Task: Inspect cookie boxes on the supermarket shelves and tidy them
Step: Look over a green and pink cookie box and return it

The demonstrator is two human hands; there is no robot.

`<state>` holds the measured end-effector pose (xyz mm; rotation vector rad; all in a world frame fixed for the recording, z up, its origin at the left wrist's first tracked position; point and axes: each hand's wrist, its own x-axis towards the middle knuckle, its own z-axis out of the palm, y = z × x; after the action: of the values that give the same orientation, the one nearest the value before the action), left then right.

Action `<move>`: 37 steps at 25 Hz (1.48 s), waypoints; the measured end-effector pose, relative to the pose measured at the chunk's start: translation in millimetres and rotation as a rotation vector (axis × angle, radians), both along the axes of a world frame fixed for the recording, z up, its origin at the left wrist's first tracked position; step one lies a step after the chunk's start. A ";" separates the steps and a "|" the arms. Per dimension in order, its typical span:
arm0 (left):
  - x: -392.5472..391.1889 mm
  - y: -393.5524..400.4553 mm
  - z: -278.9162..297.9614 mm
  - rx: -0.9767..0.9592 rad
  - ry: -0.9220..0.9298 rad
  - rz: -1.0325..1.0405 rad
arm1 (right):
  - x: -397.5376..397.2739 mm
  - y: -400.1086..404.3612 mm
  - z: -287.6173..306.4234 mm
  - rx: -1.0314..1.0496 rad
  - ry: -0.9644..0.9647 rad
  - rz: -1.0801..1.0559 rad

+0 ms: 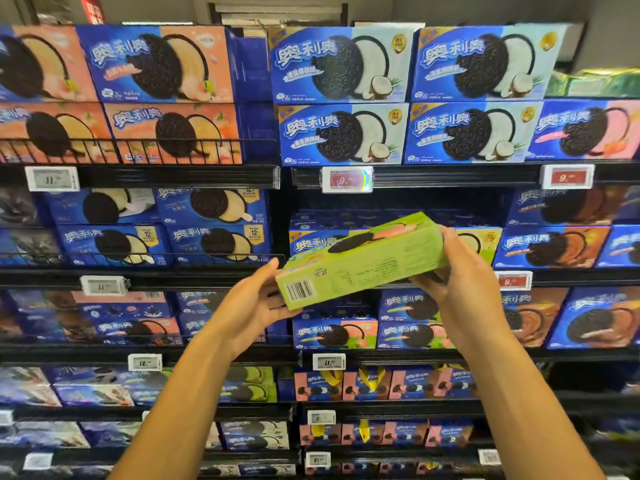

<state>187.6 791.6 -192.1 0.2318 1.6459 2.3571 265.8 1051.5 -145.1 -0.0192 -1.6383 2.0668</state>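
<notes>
As a green cookie box (pixel 360 258) is held tilted at center frame before the shelves (pixel 180 174), left hand (pixel 256 299) cupping its barcode end, right hand (pixel 457 271) gripping the other, a level return should suit.
</notes>
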 end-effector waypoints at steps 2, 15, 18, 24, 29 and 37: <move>8.2 -4.5 13.2 -0.083 0.066 0.030 | 2.0 1.8 -7.2 -0.093 -0.084 0.002; 26.6 -9.1 13.1 -0.084 0.254 0.119 | 2.9 9.9 -43.1 -0.446 0.012 0.277; 26.2 -9.5 3.1 -0.012 0.274 0.121 | -0.8 8.9 -53.2 -0.507 0.035 0.303; 21.8 -6.0 -19.9 0.124 0.264 0.126 | 1.8 4.5 -82.4 -0.521 0.054 0.408; 15.8 -3.6 -25.5 0.144 0.250 0.125 | 2.0 -0.3 -85.2 -0.569 0.054 0.484; 34.0 22.6 -25.0 -0.426 0.291 0.240 | 13.9 -26.4 -77.8 -0.238 0.046 0.316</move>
<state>221.6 814.3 -217.1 0.3182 2.3861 2.1331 279.7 1025.2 -223.0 0.2180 -1.4324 2.4701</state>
